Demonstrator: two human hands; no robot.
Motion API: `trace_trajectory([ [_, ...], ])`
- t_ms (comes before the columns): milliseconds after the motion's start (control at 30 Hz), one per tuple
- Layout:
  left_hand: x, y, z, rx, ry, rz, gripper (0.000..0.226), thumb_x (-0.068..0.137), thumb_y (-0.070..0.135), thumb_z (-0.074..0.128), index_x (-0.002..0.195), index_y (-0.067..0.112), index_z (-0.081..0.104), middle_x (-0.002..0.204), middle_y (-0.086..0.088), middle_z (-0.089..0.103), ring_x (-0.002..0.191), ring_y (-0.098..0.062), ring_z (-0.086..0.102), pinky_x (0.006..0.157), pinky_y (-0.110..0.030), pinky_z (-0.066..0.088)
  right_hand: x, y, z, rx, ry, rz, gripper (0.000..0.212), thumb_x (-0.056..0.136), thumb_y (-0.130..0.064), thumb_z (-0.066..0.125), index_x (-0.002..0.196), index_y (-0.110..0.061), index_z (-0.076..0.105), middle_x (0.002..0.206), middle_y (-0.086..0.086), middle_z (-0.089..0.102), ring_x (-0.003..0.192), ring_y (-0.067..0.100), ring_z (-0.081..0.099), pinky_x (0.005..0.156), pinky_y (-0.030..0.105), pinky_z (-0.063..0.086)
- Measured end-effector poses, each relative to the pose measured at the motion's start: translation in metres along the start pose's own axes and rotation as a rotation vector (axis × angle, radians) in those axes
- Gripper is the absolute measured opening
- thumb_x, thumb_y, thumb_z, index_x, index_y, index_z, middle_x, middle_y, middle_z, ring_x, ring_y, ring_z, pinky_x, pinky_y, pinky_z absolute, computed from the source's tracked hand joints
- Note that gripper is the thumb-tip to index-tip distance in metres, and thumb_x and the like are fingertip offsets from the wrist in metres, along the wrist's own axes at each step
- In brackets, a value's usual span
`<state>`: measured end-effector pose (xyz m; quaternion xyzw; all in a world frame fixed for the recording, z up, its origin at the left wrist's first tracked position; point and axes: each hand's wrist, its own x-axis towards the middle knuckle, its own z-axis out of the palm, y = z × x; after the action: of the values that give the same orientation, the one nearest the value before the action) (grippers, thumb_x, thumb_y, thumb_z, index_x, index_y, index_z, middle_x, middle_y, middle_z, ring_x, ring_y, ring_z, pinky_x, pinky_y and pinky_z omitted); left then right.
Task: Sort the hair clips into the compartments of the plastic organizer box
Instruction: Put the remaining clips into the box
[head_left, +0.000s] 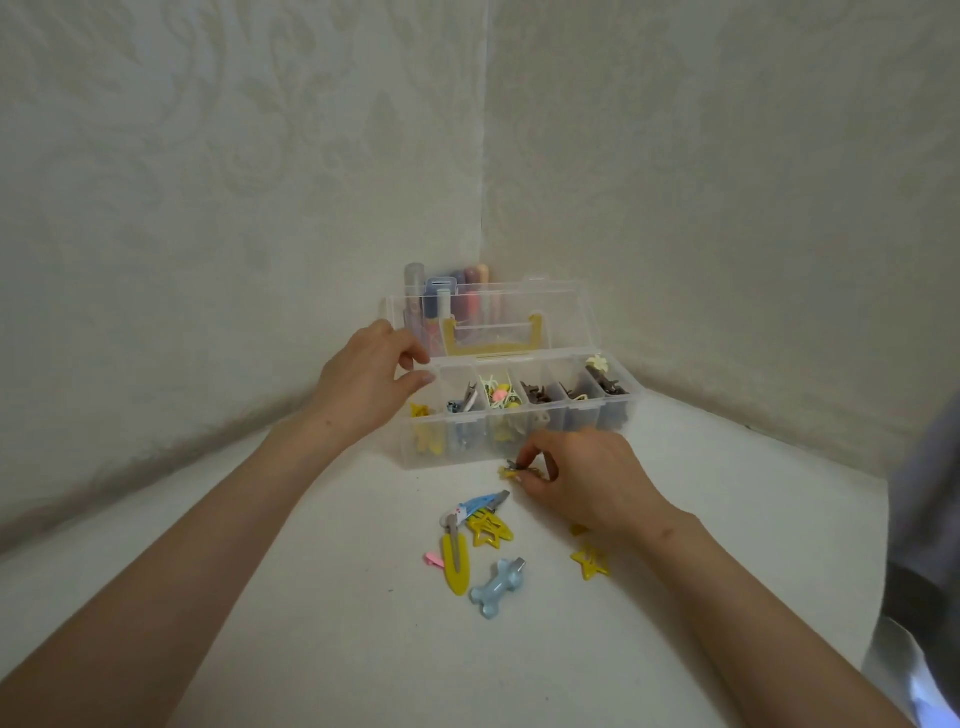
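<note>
A clear plastic organizer box stands open in the corner, its compartments holding yellow, blue, mixed and brown clips. My left hand grips the box's left end at the rim. My right hand pinches a small yellow clip on the surface just in front of the box. Loose clips lie nearer to me: a blue snap clip, a yellow star clip, a long yellow clip, a pink clip, a pale blue bone-shaped clip and another yellow star.
The box's raised lid leans back toward the wall corner, with several coloured tubes standing behind it. Patterned walls close in at left and right. Grey and white fabric lies at the right edge of the white surface.
</note>
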<state>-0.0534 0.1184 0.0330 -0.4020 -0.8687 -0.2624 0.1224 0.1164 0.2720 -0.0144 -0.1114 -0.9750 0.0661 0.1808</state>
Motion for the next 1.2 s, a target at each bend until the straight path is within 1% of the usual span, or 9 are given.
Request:
trace_trajectory([
  [133, -0.002, 0.016, -0.008, -0.126, 0.021, 0.119, 0.005, 0.085, 0.025, 0.062, 0.088, 0.022, 0.063, 0.082, 0.013, 0.052, 0.069, -0.005, 0.048, 0.070, -0.029, 0.040, 0.000, -0.001, -0.002, 0.023, 0.015, -0.009, 0.019, 0.091, -0.038, 0.052, 0.099, -0.028, 0.066, 0.080, -0.003, 0.068, 0.071, 0.011, 0.049, 0.054, 0.024, 0.029],
  [333, -0.012, 0.037, -0.008, -0.183, -0.223, 0.300, 0.001, 0.082, 0.024, 0.065, 0.082, 0.023, 0.065, 0.083, 0.009, 0.063, 0.074, -0.013, 0.055, 0.074, -0.040, 0.049, 0.000, 0.000, -0.004, 0.019, 0.035, -0.007, 0.018, 0.092, -0.032, 0.050, 0.096, -0.025, 0.067, 0.084, -0.002, 0.069, 0.080, 0.016, 0.059, 0.061, 0.025, 0.027],
  [500, -0.019, 0.042, 0.007, -0.004, -0.305, 0.418, 0.005, 0.085, 0.029, 0.062, 0.088, 0.026, 0.062, 0.084, 0.014, 0.051, 0.076, 0.004, 0.041, 0.072, -0.022, 0.038, 0.001, 0.000, -0.006, 0.013, 0.034, 0.013, 0.017, 0.091, -0.031, 0.050, 0.098, -0.025, 0.065, 0.086, -0.003, 0.069, 0.082, 0.018, 0.059, 0.053, 0.024, 0.025],
  [700, -0.019, 0.043, 0.009, -0.018, -0.246, 0.417, 0.007, 0.086, 0.029, 0.061, 0.090, 0.025, 0.062, 0.078, 0.018, 0.047, 0.076, 0.009, 0.040, 0.071, -0.019, 0.033, -0.001, 0.000, -0.006, -0.010, -0.021, 0.017, 0.022, 0.090, -0.039, 0.054, 0.107, -0.028, 0.062, 0.086, -0.006, 0.067, 0.087, 0.017, 0.059, 0.064, 0.025, 0.028],
  [767, -0.019, 0.043, 0.009, -0.052, -0.243, 0.414, 0.009, 0.084, 0.030, 0.063, 0.092, 0.025, 0.062, 0.077, 0.020, 0.047, 0.076, 0.009, 0.041, 0.070, -0.019, 0.034, 0.000, 0.000, -0.009, 0.140, -0.012, 0.064, 0.014, 0.087, -0.034, 0.061, 0.099, -0.027, 0.066, 0.064, -0.012, 0.054, 0.066, 0.008, 0.049, 0.059, 0.025, 0.028],
  [833, -0.019, 0.044, 0.008, -0.119, -0.244, 0.400, 0.016, 0.082, 0.035, 0.065, 0.094, 0.026, 0.062, 0.079, 0.021, 0.051, 0.075, 0.006, 0.043, 0.069, -0.021, 0.039, 0.003, 0.003, -0.011, 0.493, 0.063, 0.147, 0.004, 0.081, -0.024, 0.069, 0.083, -0.027, 0.066, 0.047, -0.010, 0.041, 0.050, 0.006, 0.040, 0.053, 0.021, 0.029],
  [933, -0.019, 0.046, 0.008, -0.230, -0.244, 0.362, 0.019, 0.079, 0.039, 0.066, 0.092, 0.025, 0.063, 0.080, 0.019, 0.056, 0.071, 0.001, 0.046, 0.069, -0.022, 0.042, 0.004, 0.003, -0.014, 0.860, 0.120, 0.211, 0.015, 0.079, -0.012, 0.073, 0.072, -0.023, 0.066, 0.039, -0.011, 0.037, 0.041, 0.005, 0.032, 0.046, 0.016, 0.029],
  [1033, -0.019, 0.047, 0.008, -0.311, -0.232, 0.351, 0.008, 0.082, 0.030, 0.066, 0.084, 0.022, 0.064, 0.075, 0.018, 0.057, 0.068, -0.002, 0.048, 0.066, -0.019, 0.040, 0.003, -0.001, -0.014, 0.921, 0.136, 0.189, 0.014, 0.077, -0.014, 0.074, 0.069, -0.022, 0.065, 0.040, -0.011, 0.036, 0.042, 0.004, 0.031, 0.046, 0.014, 0.029],
  [1200, -0.012, 0.041, 0.000, -0.373, -0.130, 0.240, 0.004, 0.083, 0.022, 0.066, 0.084, 0.019, 0.066, 0.078, 0.008, 0.064, 0.066, -0.004, 0.049, 0.061, -0.010, 0.035, 0.002, 0.003, -0.010, 0.810, 0.289, 0.118, 0.003, 0.083, -0.024, 0.068, 0.082, -0.024, 0.066, 0.045, -0.010, 0.040, 0.047, 0.007, 0.035, 0.052, 0.028, 0.036],
])
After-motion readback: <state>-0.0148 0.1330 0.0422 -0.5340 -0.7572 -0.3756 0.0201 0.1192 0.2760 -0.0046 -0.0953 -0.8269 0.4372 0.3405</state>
